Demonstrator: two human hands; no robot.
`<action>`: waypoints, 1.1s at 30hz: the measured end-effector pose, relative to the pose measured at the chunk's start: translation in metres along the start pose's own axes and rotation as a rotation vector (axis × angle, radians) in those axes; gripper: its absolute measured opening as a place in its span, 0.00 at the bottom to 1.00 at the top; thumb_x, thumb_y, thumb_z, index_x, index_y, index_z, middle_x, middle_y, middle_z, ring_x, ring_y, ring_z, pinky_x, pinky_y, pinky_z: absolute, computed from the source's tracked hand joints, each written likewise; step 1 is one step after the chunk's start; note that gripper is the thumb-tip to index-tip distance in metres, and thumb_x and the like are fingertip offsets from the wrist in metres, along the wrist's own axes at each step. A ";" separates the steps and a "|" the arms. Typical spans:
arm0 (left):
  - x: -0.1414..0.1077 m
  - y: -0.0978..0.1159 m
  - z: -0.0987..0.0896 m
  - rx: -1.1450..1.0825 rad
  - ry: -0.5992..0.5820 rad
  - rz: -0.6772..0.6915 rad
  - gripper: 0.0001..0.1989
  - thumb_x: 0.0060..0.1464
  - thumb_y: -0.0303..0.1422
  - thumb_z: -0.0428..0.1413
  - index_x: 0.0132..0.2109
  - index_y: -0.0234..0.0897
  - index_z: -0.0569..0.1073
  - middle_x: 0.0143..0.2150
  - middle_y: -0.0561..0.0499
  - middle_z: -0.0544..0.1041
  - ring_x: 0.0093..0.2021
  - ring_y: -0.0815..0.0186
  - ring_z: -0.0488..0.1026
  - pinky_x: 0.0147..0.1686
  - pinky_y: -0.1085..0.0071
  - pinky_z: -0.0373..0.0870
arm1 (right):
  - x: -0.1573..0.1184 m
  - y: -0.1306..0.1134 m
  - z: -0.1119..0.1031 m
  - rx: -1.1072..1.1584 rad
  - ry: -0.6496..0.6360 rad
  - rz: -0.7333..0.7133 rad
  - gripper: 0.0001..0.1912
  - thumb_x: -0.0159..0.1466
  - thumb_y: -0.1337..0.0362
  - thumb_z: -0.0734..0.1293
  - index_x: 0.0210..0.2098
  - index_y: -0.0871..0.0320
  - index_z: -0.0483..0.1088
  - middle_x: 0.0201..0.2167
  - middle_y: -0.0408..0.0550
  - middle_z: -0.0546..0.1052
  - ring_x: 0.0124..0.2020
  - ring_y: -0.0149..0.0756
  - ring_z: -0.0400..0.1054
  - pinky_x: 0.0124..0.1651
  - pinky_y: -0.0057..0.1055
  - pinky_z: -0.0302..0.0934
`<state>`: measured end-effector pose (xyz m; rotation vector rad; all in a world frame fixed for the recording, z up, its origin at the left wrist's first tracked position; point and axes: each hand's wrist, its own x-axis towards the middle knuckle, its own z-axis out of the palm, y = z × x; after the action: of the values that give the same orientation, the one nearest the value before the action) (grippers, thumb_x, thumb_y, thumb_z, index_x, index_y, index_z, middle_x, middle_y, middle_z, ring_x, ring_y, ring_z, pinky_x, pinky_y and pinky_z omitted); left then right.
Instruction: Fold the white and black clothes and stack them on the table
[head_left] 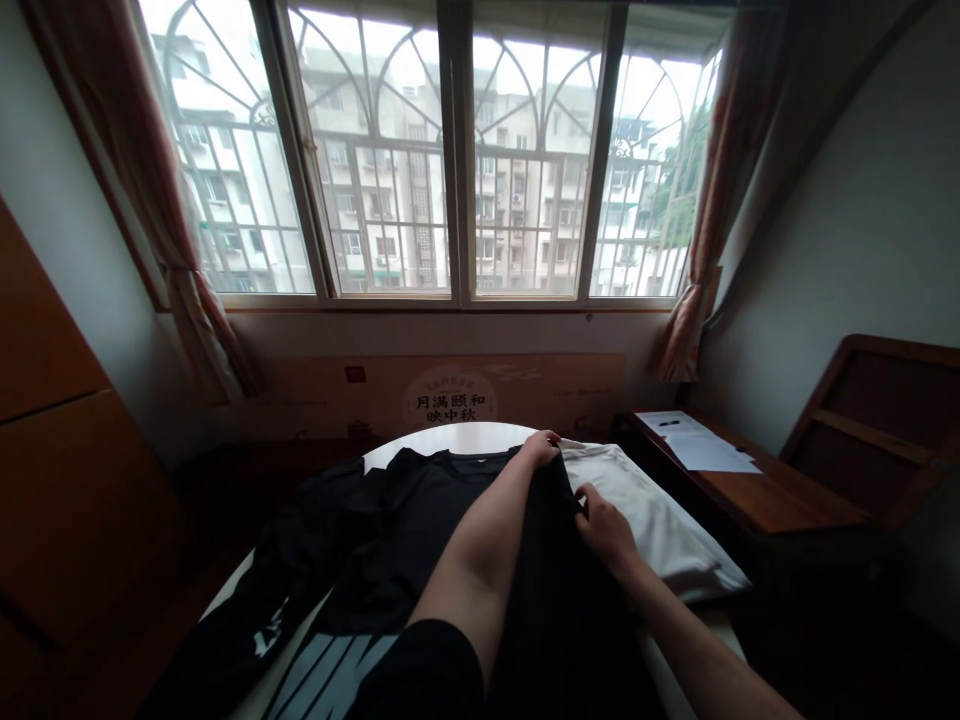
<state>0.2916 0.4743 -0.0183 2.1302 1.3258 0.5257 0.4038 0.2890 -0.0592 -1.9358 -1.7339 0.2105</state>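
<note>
OK, your black shirt [420, 510] is laid out on the white counter [431, 437], mostly left of and below your fingers. Your left hand [538, 450] has its fingers clamped on the shirt's upper edge, at the shoulder side; your right hand [606, 528] has its fingers pinched on the side edge, just below and right of the left ones.

Shirt details: dark matte fabric, round collar [480, 460] left of your left fingers, with a small pale mark inside it. Big grey block print [330, 672] well below and left of the fingers, partly cut off by your forearm. Long sleeve farther left, rumpled, hanging past the counter's rim, with small white lettering [271, 630]. Body lies fairly flat, shallow creases near the shoulder.

White cloth [649, 515], folded and creased, sits just right of your fingers, against the shirt's edge.
</note>
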 end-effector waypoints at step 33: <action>-0.195 -0.126 -0.199 0.183 0.561 -0.034 0.18 0.60 0.25 0.51 0.52 0.37 0.81 0.53 0.47 0.82 0.51 0.62 0.79 0.57 0.67 0.72 | -0.022 0.005 0.001 -0.239 -0.296 -0.406 0.25 0.71 0.62 0.59 0.66 0.58 0.68 0.68 0.57 0.67 0.70 0.54 0.58 0.71 0.57 0.50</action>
<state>0.0036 0.3940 0.0450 2.1850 1.7610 1.0807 0.4043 0.2677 -0.0673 -1.7225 -2.4008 0.1506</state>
